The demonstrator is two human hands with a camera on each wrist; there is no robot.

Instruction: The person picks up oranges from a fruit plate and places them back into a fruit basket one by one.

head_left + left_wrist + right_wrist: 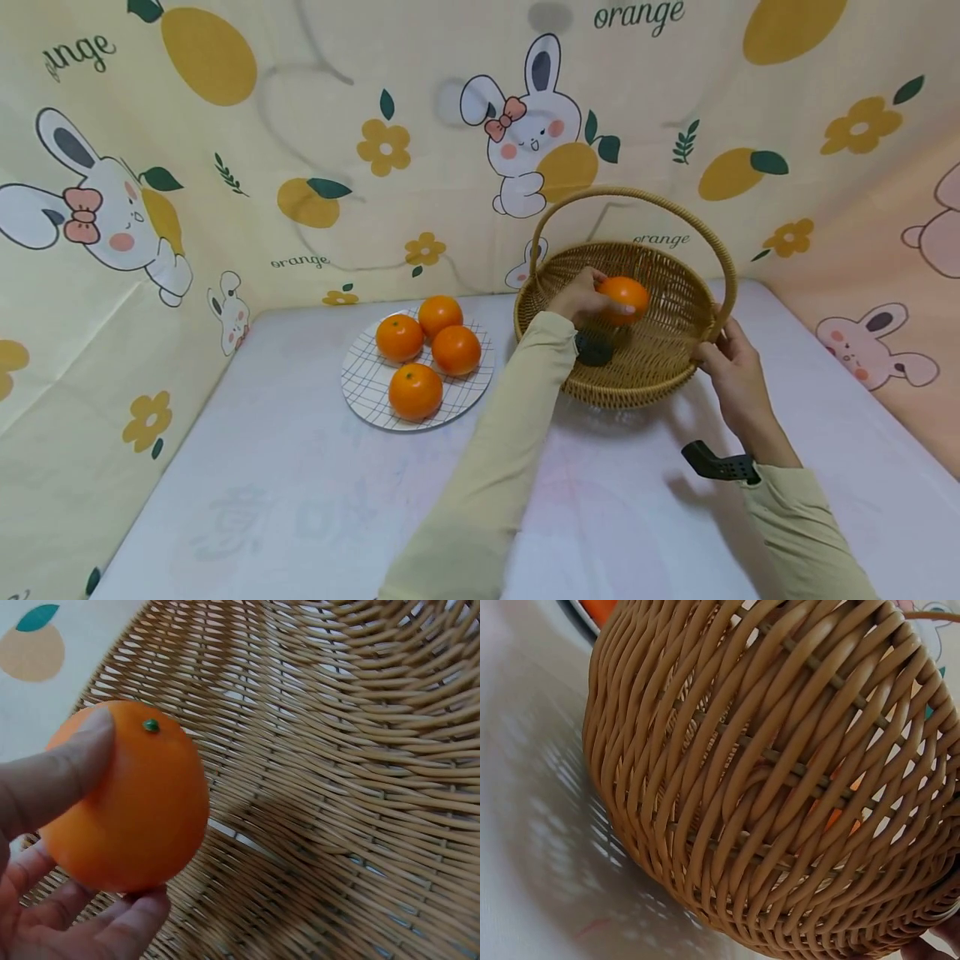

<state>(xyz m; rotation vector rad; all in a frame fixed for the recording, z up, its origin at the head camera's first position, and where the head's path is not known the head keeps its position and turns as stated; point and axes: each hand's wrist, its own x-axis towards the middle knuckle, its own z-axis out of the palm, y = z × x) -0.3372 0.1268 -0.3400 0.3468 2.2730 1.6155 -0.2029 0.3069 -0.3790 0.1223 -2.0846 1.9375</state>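
My left hand [583, 297] grips an orange [626, 300] inside the mouth of a wicker basket [667, 333]. In the left wrist view the thumb lies across the top of the orange [142, 810], near its green stem spot, and the fingers curl beneath it. Woven basket wall [337, 787] fills the background there. My right hand [738, 375] holds the basket's right rim by the base of the arched handle, and the basket tilts toward me. The right wrist view shows the outer weave of the basket [742, 765] close up, with fingertips [930, 949] at the lower right corner.
Left of the basket, a round white plate [367, 400] with a grid pattern carries several oranges [416, 392]. Both stand on a white-covered table [300, 500]. A printed cloth [420, 67] with rabbits and fruit hangs behind and at the sides.
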